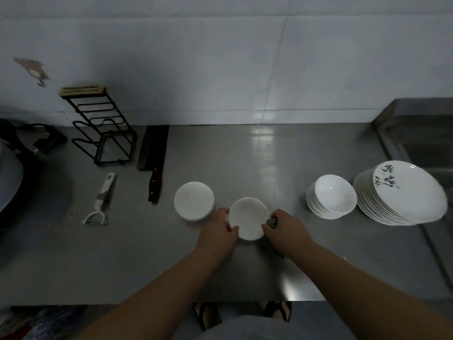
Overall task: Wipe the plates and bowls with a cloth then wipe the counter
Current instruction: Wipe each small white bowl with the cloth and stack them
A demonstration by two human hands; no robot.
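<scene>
The small white dish (248, 222) is lying at the near middle of the tabletop (269, 155), directly between both grips: I am seeing the left grip (218, 231) curling round its left rim and the right grip (286, 231) pinching the grey cloth (271, 222), touching its right rim.

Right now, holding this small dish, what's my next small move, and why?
Probably sweep the cloth across the dish: the right hand pinches it bunched at the dish's right edge, off its face, while the left hand grips the left rim.
</scene>
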